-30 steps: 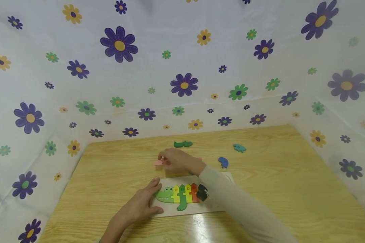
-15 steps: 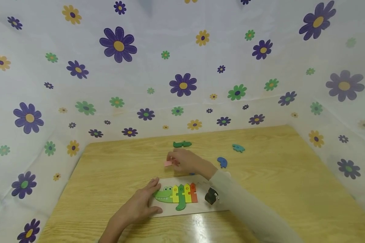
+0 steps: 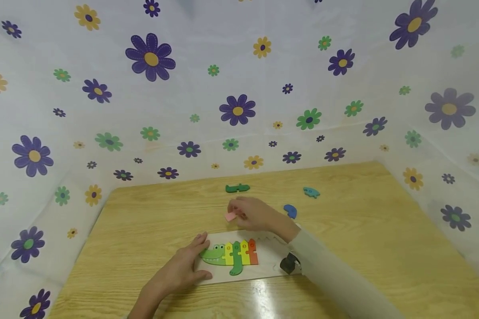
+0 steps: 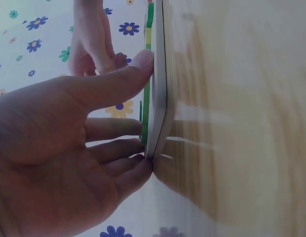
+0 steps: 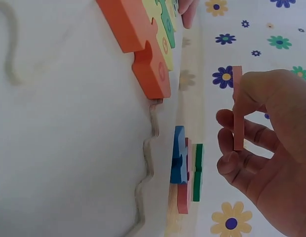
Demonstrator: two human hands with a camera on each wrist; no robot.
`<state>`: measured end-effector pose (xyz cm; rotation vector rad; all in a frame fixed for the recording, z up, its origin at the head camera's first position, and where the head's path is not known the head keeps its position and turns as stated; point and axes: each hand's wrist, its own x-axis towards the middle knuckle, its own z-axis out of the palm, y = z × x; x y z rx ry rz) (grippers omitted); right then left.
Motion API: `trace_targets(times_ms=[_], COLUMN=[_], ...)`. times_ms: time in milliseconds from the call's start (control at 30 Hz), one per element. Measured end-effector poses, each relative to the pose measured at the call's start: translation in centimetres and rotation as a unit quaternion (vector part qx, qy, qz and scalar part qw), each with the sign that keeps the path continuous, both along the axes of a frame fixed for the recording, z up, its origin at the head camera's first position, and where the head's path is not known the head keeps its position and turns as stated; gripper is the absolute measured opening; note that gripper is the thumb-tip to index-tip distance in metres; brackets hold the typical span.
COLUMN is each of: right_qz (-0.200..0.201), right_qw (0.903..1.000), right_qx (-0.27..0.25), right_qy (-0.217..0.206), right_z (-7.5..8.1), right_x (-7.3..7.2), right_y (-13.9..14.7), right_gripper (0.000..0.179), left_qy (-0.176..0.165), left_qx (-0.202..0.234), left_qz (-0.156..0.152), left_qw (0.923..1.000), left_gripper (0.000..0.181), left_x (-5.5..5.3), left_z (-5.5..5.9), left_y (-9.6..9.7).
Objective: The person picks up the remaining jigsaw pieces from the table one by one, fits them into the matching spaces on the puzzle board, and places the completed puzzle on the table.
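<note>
Puzzle piece in pink [image 3: 230,216], pinched narrowly by fingers [image 5: 261,134] of the right hand [image 3: 252,212], lifted over the surface [image 3: 143,230] just beyond the far edge of the board [image 3: 269,254]. Seen edge-on in the right wrist view, with not much held, so possible to slip or twist out of the pinch, mostly in case of hasty turning. On the board, beside the orange piece [image 3: 253,252], wavy line [image 5: 143,182] around a bare area; with careless landing there, perhaps pushing of the joined row out of line. At the left end, left hand [image 3: 181,266], thumb [image 4: 113,84] and fingers spread wide, resting against the board; with too light pressure, possible sliding of it. Over the right part, dark wrist device [image 3: 288,263], maybe low enough for knocking something. Further out, blue piece [image 3: 290,211], near the right sleeve [image 3: 327,261] and easy to sweep away; behind the hand, dark green piece [image 3: 237,188], also at some risk; teal piece [image 3: 311,192], well apart, probably safer.
</note>
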<state>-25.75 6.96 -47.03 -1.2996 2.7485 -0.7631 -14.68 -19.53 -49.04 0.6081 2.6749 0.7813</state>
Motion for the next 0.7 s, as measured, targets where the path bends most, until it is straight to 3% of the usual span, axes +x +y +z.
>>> trace_targets(times_ms=[400,700], right_qz=[-0.018,-0.041], right_qw=[0.9997,0.9983], right_qx=[-0.005,-0.032], right_qy=[0.013,-0.026], right_z=[-0.4,-0.9], right_x=[1.5,2.2], right_y=[1.6,2.0], right_gripper=[0.024,0.013], left_qy=[0.001,-0.001], left_qx=[-0.001,-0.007], left_qz=[0.002,0.006], left_qw=[1.0,1.0], left_gripper=[0.086,0.086], left_x=[0.1,0.2], left_z=[0.0,0.0], left_y=[0.0,0.0])
